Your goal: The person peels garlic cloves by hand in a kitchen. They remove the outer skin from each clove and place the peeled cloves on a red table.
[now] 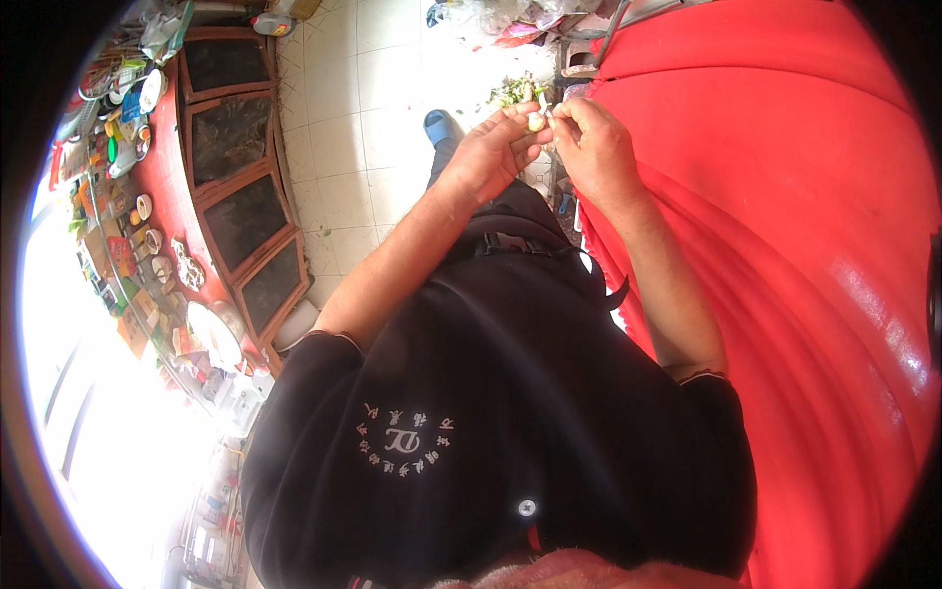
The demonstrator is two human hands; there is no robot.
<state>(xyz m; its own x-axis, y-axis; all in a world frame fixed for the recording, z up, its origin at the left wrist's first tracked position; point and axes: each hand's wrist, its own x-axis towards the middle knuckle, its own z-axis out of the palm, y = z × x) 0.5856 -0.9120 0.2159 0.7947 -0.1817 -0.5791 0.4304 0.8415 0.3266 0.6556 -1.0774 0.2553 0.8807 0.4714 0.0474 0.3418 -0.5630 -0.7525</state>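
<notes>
My left hand (500,147) holds a small pale green, rounded piece of vegetable (536,121) between its thumb and fingers. Close against it on the right, my right hand (595,147) has its thumb and forefinger pinched on a thin whitish bit (544,105), too small to tell whether it is peel or a blade. Beyond the hands, a heap of green leafy scraps (511,92) lies low down, partly hidden by my fingers.
A large red cloth (765,184) spreads over the right side. At the left stands a red-topped cabinet (158,166) crowded with bowls, boxes and bottles. Plastic bags (500,18) are piled beyond the scraps. A blue slipper (439,127) is on the tiled floor (335,140).
</notes>
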